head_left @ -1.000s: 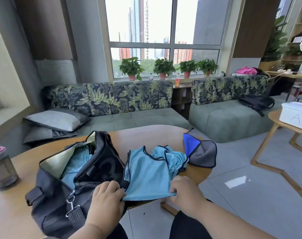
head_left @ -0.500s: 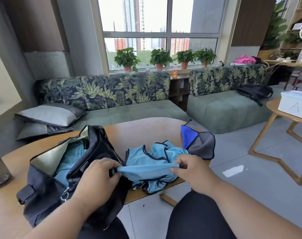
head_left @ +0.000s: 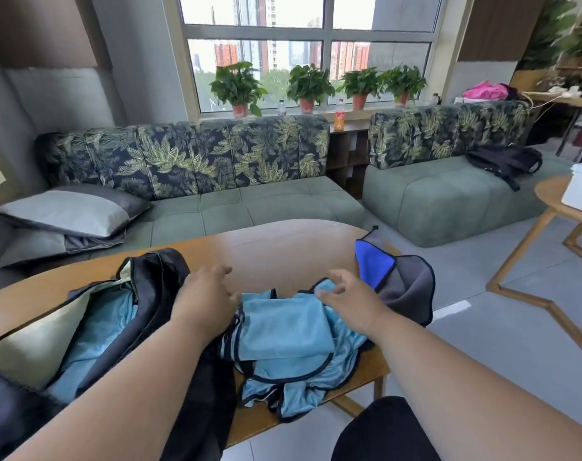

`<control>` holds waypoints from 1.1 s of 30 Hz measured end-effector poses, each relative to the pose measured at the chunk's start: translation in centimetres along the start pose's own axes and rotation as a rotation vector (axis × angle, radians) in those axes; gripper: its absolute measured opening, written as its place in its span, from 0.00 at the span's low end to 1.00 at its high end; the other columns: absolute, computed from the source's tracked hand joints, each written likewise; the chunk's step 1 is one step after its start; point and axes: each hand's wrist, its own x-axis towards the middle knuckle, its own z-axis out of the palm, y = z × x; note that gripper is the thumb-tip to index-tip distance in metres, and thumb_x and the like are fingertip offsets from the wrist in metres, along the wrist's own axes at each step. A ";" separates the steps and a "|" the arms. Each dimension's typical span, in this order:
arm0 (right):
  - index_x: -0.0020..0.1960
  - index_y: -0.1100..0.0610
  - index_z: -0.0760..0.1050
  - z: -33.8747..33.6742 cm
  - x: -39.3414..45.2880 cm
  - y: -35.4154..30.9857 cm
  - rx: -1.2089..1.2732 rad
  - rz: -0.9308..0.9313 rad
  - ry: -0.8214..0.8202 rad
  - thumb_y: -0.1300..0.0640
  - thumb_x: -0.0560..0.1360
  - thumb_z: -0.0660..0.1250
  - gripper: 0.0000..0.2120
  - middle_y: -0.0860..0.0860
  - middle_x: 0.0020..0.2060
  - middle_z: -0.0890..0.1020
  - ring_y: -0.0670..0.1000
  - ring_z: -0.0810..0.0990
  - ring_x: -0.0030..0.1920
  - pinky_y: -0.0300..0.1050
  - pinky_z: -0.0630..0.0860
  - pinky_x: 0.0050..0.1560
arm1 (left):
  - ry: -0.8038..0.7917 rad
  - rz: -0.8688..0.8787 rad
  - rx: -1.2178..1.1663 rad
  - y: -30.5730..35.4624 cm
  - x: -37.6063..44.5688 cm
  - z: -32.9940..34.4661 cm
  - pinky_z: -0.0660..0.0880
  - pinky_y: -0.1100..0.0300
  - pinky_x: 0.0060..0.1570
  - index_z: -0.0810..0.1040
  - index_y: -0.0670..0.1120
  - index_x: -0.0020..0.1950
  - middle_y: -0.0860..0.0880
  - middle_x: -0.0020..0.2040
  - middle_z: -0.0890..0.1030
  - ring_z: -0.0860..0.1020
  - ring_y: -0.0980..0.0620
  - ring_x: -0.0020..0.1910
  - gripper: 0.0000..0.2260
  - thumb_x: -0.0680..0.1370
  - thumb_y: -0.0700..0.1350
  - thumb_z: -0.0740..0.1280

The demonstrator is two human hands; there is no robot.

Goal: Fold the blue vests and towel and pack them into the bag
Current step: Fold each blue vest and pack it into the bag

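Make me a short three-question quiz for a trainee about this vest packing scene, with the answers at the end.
1. True or false: the towel is already inside the bag.
2. Which hand is nearer the towel: A) left hand B) right hand?
3. Fill in: the blue vest on the table lies between the bag and the ____.

Key: 1 false, it lies on the table's right end. 2 B. 3 towel.
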 end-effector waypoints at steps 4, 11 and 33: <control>0.54 0.45 0.75 2.1 -3.6 1.9 -0.001 0.142 0.083 0.39 0.77 0.72 0.13 0.46 0.45 0.81 0.48 0.81 0.47 0.47 0.76 0.49 | -0.005 0.202 0.002 -0.1 -4.9 2.6 0.74 0.52 0.66 0.79 0.55 0.70 0.56 0.63 0.81 0.75 0.50 0.65 0.19 0.79 0.55 0.71; 0.36 0.52 0.67 4.2 -5.6 3.6 -0.057 0.196 -0.008 0.36 0.73 0.69 0.22 0.44 0.28 0.72 0.49 0.72 0.31 0.47 0.68 0.37 | -0.139 0.268 0.221 -2.6 -8.6 8.5 0.70 0.48 0.73 0.72 0.54 0.79 0.52 0.75 0.75 0.75 0.45 0.72 0.29 0.80 0.62 0.61; 0.80 0.38 0.57 6.1 -6.1 4.4 -0.326 0.057 -0.046 0.23 0.64 0.65 0.48 0.42 0.71 0.66 0.51 0.64 0.74 0.53 0.62 0.77 | -0.015 0.223 0.201 1.3 -3.7 6.2 0.71 0.51 0.40 0.74 0.52 0.43 0.52 0.38 0.77 0.73 0.48 0.43 0.08 0.80 0.41 0.61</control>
